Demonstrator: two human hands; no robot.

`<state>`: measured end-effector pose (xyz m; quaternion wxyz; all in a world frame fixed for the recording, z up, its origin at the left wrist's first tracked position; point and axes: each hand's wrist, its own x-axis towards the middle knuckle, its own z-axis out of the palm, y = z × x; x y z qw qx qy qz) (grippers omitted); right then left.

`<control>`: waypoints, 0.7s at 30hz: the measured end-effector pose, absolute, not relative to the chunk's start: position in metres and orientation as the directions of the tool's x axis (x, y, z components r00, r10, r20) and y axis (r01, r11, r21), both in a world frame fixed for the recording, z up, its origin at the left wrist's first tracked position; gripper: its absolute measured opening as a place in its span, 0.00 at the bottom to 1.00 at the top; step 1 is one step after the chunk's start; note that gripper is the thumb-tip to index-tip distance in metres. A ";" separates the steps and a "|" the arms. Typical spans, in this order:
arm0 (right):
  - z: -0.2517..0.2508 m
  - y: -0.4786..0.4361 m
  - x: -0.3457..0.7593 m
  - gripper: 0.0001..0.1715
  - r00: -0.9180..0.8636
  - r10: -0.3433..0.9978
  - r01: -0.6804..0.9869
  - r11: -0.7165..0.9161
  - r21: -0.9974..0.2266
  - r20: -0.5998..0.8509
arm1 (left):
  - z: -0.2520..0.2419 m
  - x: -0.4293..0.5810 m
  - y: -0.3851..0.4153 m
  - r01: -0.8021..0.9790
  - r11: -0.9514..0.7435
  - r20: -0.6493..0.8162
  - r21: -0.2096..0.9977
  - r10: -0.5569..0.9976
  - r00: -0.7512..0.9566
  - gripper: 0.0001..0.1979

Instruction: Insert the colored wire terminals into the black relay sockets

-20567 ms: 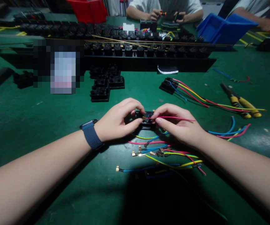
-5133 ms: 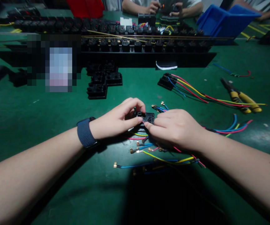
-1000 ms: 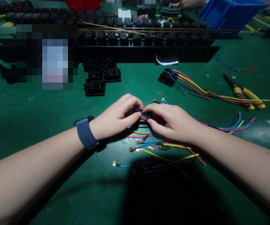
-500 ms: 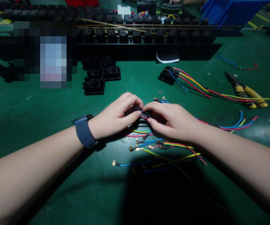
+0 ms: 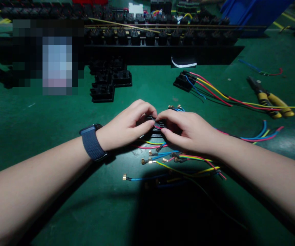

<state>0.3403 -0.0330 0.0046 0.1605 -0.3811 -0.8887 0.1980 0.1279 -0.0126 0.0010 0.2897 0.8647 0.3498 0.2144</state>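
A small black plastic socket [image 5: 156,135] lies low over the green table, between my two hands. My left hand [image 5: 134,120] is closed on its left side, thumb in front and fingers curled behind. On the right side, my right hand [image 5: 185,129] grips it with thumb and bent forefinger. A short red wire [image 5: 158,127] crosses the socket between my thumbs; its ends are hidden by my fingers. Just below lie loose cut wires, among them a blue wire [image 5: 139,179] with a brass terminal [image 5: 124,177] and a yellow-green wire [image 5: 166,168].
Several black sockets [image 5: 102,94] stand at the left. A wired socket [image 5: 184,81] trails leads toward yellow-handled pliers [image 5: 270,99] at the right. Behind them runs a long black panel [image 5: 137,54] with rows of sockets; a blue bin [image 5: 255,17] is at the back.
My hands keep almost the same grip on the socket. The view has shifted very slightly; nothing else visibly moved.
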 end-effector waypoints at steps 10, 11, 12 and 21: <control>0.004 -0.033 0.340 0.17 -0.658 0.742 0.609 0.624 -0.489 0.128 | 0.003 0.127 -0.014 0.504 -0.588 0.153 0.633 0.733 0.663 0.09; 0.003 -0.033 0.340 0.17 -0.657 0.743 0.610 0.622 -0.490 0.126 | 0.003 0.127 -0.014 0.507 -0.586 0.151 0.632 0.734 0.662 0.09; 0.003 -0.033 0.340 0.17 -0.658 0.743 0.610 0.622 -0.491 0.124 | 0.003 0.127 -0.014 0.508 -0.586 0.151 0.631 0.735 0.661 0.09; 0.002 -0.031 0.342 0.16 -0.666 0.733 0.588 0.631 -0.506 0.140 | 0.003 0.128 -0.014 0.497 -0.590 0.155 0.637 0.729 0.667 0.09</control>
